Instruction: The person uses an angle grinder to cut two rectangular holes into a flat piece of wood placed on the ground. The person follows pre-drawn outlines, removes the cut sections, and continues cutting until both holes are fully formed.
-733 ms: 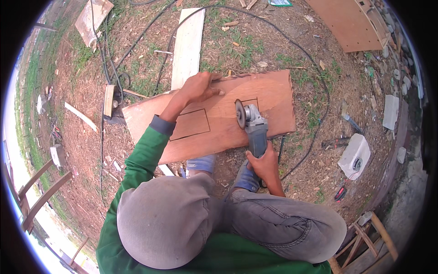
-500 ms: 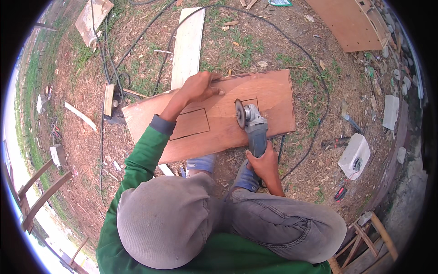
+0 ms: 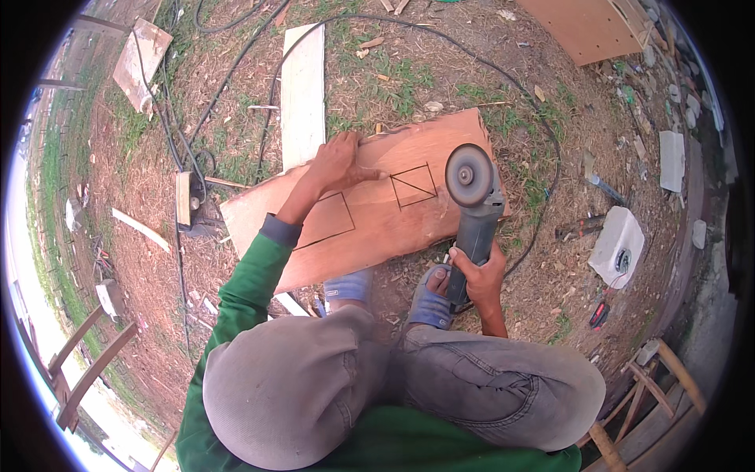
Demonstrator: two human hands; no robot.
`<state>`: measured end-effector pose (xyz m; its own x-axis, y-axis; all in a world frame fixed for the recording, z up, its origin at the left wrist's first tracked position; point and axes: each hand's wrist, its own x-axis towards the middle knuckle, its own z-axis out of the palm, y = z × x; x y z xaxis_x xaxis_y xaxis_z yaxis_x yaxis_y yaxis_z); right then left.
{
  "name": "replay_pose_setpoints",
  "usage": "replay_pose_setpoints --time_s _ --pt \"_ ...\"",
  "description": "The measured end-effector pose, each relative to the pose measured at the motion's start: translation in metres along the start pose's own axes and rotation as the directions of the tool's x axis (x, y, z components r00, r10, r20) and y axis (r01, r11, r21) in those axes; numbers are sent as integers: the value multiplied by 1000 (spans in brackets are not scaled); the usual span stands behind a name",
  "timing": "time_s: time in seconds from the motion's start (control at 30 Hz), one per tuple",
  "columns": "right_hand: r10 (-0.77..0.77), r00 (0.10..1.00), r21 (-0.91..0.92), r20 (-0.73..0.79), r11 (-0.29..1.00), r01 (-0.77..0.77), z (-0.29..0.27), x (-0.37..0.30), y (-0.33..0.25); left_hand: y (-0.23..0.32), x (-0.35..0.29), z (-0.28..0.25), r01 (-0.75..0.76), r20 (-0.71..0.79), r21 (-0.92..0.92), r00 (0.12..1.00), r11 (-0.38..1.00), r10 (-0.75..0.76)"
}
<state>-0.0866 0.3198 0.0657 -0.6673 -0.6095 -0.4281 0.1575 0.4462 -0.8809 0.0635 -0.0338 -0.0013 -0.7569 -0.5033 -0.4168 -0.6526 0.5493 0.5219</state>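
Since the earlier frame, we find the angle grinder (image 3: 475,234) shifted rightward and turned so its disc (image 3: 469,175) faces up, while the right-hand marked rectangle (image 3: 414,186), then partly covered, lies exposed with a diagonal line.

We record the wooden board (image 3: 373,212) slanting in front of the person, above the feet, with the grinder over its right end; whether the disc touches it we cannot tell. The right hand (image 3: 481,275) wraps the grinder's body, thumb along its left side, other fingertips hidden. The left hand (image 3: 338,167) grips the board's far edge, fingers close together and bent over it, thumb spread across the face.

We note obstructions: the left forearm hides part of the second rectangle (image 3: 334,222), and the right foot (image 3: 429,307) sits just beside the grinder's body. A black cable (image 3: 557,153) arcs round the board; a pale plank (image 3: 303,98) lies beyond it, and a white block (image 3: 616,248) to the right.
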Motion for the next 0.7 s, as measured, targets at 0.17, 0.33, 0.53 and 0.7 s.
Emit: replay_pose_setpoints --time_s 0.17,0.33,0.53,0.7 --pt "9 998 65 -63 998 -5 -2 -6 0 42 -6 28 150 -73 222 988 963 -137" --pt "24 997 47 -74 999 -20 -6 -10 3 55 6 28 261 -14 239 964 935 -265" --pt "91 993 56 -74 995 -87 1 -6 4 63 10 31 311 10 235 946 921 -323" --pt "45 999 159 -7 986 -43 3 -3 1 16 9 6 156 111 19 981 988 -157"
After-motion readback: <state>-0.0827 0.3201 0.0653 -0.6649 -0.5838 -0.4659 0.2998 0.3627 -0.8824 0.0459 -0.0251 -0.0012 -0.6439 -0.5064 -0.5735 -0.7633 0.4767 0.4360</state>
